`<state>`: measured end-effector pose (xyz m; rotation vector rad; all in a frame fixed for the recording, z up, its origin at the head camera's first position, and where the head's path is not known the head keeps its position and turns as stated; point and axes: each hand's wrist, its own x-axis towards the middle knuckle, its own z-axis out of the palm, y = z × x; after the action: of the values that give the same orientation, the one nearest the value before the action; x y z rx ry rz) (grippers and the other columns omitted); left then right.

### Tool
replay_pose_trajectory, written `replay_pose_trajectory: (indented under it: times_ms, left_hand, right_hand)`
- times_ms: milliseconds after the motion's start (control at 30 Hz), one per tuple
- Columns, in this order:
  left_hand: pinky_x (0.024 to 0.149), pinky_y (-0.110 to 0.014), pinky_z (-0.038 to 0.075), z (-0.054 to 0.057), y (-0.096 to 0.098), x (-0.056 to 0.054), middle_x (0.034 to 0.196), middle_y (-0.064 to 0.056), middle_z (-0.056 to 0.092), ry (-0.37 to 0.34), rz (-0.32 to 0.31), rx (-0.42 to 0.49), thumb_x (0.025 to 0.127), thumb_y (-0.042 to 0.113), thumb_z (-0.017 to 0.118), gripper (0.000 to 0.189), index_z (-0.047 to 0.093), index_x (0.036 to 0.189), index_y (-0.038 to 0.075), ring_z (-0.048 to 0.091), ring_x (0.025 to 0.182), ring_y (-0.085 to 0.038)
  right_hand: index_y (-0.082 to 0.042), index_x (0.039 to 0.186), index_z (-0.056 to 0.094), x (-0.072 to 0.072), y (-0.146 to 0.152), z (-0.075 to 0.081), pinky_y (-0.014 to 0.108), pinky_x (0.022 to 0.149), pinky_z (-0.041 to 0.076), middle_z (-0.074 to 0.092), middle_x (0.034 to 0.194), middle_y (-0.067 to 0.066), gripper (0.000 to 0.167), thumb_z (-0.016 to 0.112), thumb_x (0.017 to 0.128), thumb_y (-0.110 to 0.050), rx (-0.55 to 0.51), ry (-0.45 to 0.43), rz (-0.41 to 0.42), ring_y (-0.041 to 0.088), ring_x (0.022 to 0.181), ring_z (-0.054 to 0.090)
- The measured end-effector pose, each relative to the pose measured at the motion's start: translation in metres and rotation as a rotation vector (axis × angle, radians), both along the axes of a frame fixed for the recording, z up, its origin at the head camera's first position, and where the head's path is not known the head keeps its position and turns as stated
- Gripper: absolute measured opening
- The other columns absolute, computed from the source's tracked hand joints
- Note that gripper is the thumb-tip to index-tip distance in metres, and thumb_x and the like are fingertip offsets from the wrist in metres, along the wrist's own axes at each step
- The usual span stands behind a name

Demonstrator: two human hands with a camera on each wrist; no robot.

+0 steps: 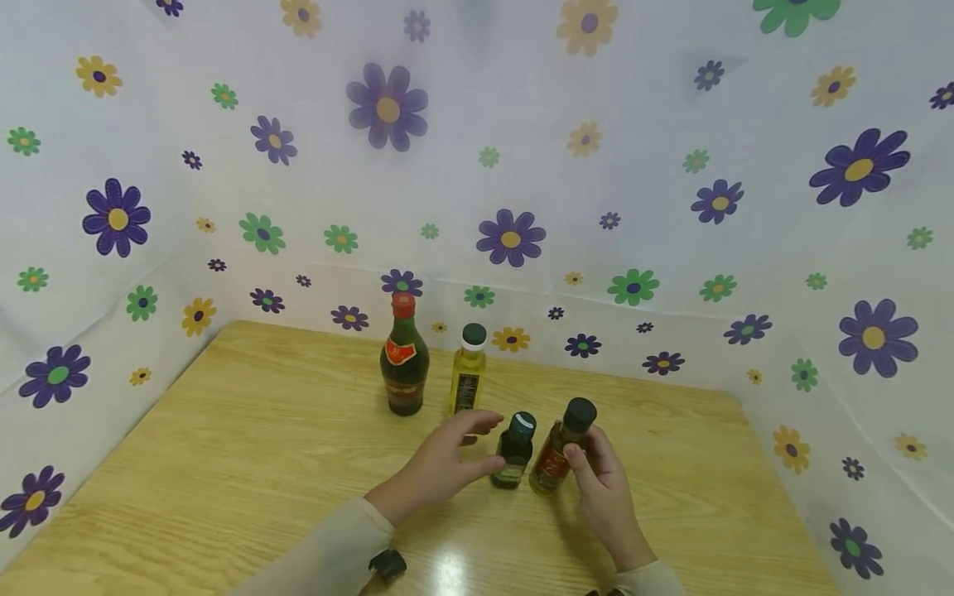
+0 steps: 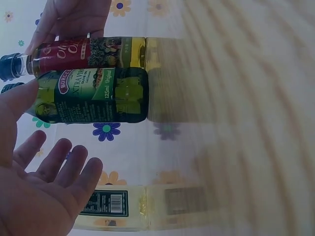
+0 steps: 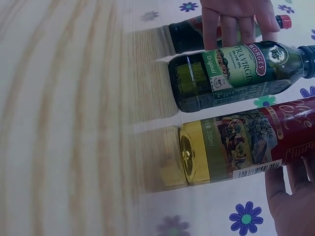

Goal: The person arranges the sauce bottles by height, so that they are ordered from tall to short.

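My right hand (image 1: 607, 505) grips a red-labelled olive oil bottle (image 1: 552, 460) with a dark cap, thumb on the near side and fingers behind. Its base is at the tabletop. Just left of it stands a small dark green olive oil bottle (image 1: 514, 455), its green label readable in the right wrist view. Beside that bottle my left hand (image 1: 440, 463) is spread, thumb near the glass and fingers apart, holding nothing. Past the left fingers stands a yellow oil bottle (image 1: 468, 381) with a dark cap, its lower part partly hidden in the head view.
A taller dark bottle (image 1: 405, 372) with a red cap stands at the back, left of the yellow one. The wooden table (image 1: 246, 447) meets a flowered white curtain (image 1: 641, 165) behind and at both sides. A small black object (image 1: 387, 564) shows by the left sleeve.
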<state>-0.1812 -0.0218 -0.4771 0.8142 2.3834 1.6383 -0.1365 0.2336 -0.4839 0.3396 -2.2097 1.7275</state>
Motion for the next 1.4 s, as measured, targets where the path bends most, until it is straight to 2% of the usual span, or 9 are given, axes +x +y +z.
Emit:
replay_pose_trajectory:
  times_ms: [133,233,400,733,1100,1400]
  left_hand:
    - [0.111,-0.041,0.047,0.001,0.005,0.000,0.145,0.002,0.057,-0.019,-0.008,0.001,0.096,0.036,0.076,0.058,0.054,0.146,0.017,0.055,0.130,-0.019]
    - [0.112,-0.041,0.047,0.001,0.009,-0.001,0.144,0.002,0.059,-0.023,-0.015,0.002,0.096,0.035,0.076,0.056,0.056,0.145,0.016,0.056,0.130,-0.020]
    - [0.112,-0.042,0.047,-0.001,0.012,-0.002,0.141,0.004,0.061,-0.020,-0.021,0.020,0.096,0.034,0.076,0.052,0.059,0.143,0.017,0.056,0.132,-0.016]
    - [0.112,-0.043,0.047,-0.001,0.014,-0.001,0.138,0.005,0.062,-0.034,-0.013,0.064,0.095,0.034,0.077,0.052,0.059,0.141,0.018,0.057,0.129,-0.015]
    - [0.107,-0.040,0.050,-0.004,0.017,-0.003,0.129,0.008,0.065,-0.055,0.003,0.046,0.095,0.036,0.077,0.048,0.060,0.137,0.019,0.060,0.120,-0.013]
    - [0.103,-0.035,0.053,-0.001,0.014,-0.005,0.129,0.008,0.063,-0.082,-0.035,0.023,0.096,0.038,0.073,0.046,0.059,0.138,0.021,0.060,0.119,-0.013]
  right_hand:
    - [0.002,0.138,0.054,0.000,0.001,0.003,0.015,0.100,0.048,0.063,0.131,-0.008,0.032,0.049,0.106,0.003,0.013,0.022,0.022,0.002,0.123,0.059]
    - [0.004,0.138,0.053,-0.001,0.003,0.005,0.015,0.100,0.048,0.063,0.131,-0.009,0.032,0.048,0.106,0.004,0.022,0.042,0.053,0.002,0.122,0.060]
    - [0.004,0.139,0.053,-0.002,0.007,0.008,0.015,0.101,0.047,0.063,0.132,-0.008,0.033,0.050,0.106,0.004,0.051,0.028,0.089,0.001,0.124,0.059]
    - [0.000,0.138,0.056,-0.003,0.010,0.014,0.015,0.100,0.047,0.064,0.132,0.010,0.032,0.053,0.106,-0.001,0.108,-0.013,0.081,-0.001,0.122,0.058]
    - [0.000,0.137,0.056,-0.001,0.012,0.018,0.016,0.101,0.048,0.063,0.132,0.013,0.031,0.054,0.106,-0.002,0.114,-0.030,0.092,-0.002,0.125,0.057]
    - [-0.001,0.135,0.058,-0.002,0.013,0.022,0.019,0.097,0.051,0.064,0.128,0.018,0.030,0.056,0.106,-0.002,0.127,-0.029,0.091,0.001,0.117,0.062]
